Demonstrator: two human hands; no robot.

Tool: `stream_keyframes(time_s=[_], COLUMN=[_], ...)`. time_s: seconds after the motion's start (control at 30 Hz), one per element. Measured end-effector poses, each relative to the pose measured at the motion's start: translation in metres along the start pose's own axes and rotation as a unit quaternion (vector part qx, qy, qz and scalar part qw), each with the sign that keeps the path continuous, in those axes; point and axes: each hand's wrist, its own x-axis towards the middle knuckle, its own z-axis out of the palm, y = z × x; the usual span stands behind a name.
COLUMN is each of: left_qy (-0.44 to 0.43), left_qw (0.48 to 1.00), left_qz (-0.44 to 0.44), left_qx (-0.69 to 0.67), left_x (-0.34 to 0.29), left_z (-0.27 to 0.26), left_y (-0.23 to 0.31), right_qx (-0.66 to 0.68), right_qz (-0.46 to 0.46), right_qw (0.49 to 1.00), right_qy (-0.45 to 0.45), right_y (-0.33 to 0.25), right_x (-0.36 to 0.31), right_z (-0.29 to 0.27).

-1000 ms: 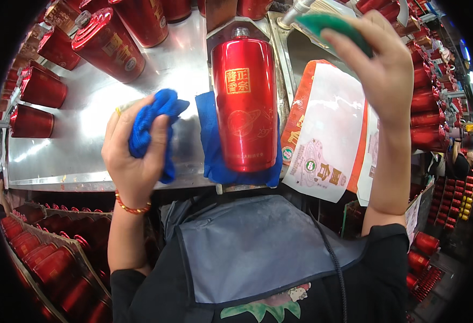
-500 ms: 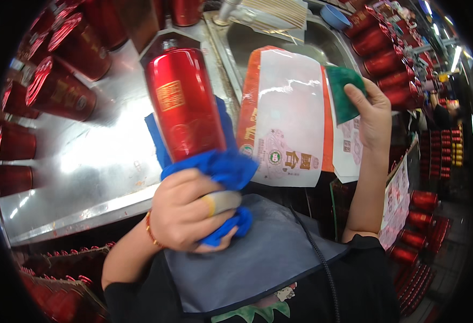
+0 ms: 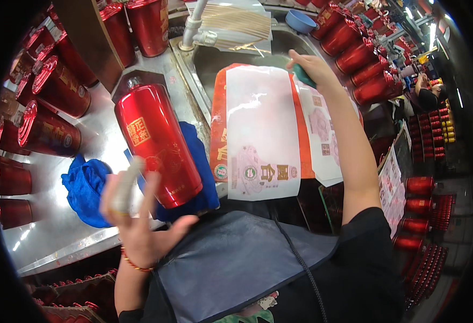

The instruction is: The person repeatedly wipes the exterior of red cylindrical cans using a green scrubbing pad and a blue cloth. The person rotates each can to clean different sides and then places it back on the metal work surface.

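A tall red metal bottle point(image 3: 158, 145) with a gold label lies on a blue cloth point(image 3: 198, 167) on the steel counter point(image 3: 58, 226). My left hand point(image 3: 137, 218) hovers open just in front of the bottle, fingers spread and blurred, holding nothing. A crumpled blue cloth point(image 3: 85, 188) lies left of that hand. My right hand point(image 3: 314, 70) reaches over the sink point(image 3: 220, 56) and grips a green sponge point(image 3: 302, 74), just above white and orange plastic bags point(image 3: 260, 132) hanging over the sink's front edge.
Several red cylinders point(image 3: 58, 89) lie and stand on the counter at the left and back. A tap point(image 3: 193, 27) rises behind the sink, with a bundle of sticks point(image 3: 236, 21) beside it. More red cans point(image 3: 355, 54) fill shelves at the right. A person point(image 3: 425, 89) stands far right.
My left hand has let go of the blue cloth, which now lies on the counter, and has opened. My right hand has moved up to the sink with the sponge.
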Motion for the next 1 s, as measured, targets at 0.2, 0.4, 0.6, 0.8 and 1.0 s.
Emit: stream_keyframes(time_s=[0.2, 0.4, 0.6, 0.8, 1.0], left_qy=[-0.019, -0.001, 0.019, 0.019, 0.021], left_qw=[0.998, 0.99, 0.967, 0.966, 0.972], left_qz=[-0.048, -0.104, -0.145, -0.156, -0.146], left_qx=[-0.045, -0.098, -0.208, -0.206, -0.184], left_x=[0.011, -0.002, -0.015, -0.015, -0.013], left_z=[0.035, 0.04, 0.052, 0.047, 0.043], left_y=[0.017, 0.008, 0.0, 0.0, 0.0], right_qx=[-0.359, -0.566, -0.546, -0.544, -0.574], right_qz=[-0.169, -0.026, 0.041, 0.079, -0.058], right_qw=[0.918, 0.822, 0.836, 0.835, 0.816], right_qy=[-0.002, -0.056, -0.039, -0.002, -0.037], right_y=[-0.027, -0.023, -0.002, -0.028, -0.005], right_x=[0.097, 0.165, 0.181, 0.149, 0.179], right_z=[0.035, 0.037, 0.042, 0.073, 0.03])
